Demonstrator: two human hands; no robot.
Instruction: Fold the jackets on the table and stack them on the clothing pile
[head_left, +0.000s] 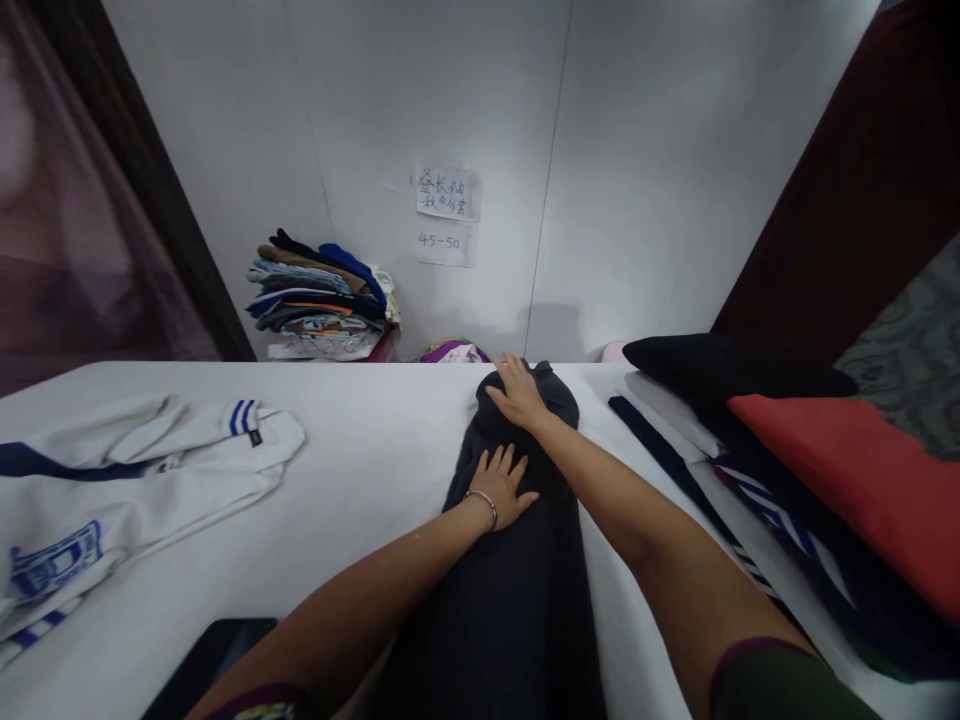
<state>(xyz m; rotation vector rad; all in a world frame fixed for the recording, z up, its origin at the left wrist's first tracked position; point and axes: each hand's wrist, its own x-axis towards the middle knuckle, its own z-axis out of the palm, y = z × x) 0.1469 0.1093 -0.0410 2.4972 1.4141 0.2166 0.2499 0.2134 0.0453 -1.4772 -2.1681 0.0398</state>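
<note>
Dark garment (495,610) runs lengthwise to far edge of table (367,440) | right hand (519,395) splayed atop, nearest that edge | left hand (504,488) (bracelet (493,514) at wrist) flat, ungripping, nearer table's front

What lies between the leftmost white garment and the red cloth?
The head view shows white tabletop, the dark garment under left hand and right hand, then other garments.

Purple-edged dark green right sleeve (787,682) and slim silvery left-wrist bracelet (492,509)
</note>
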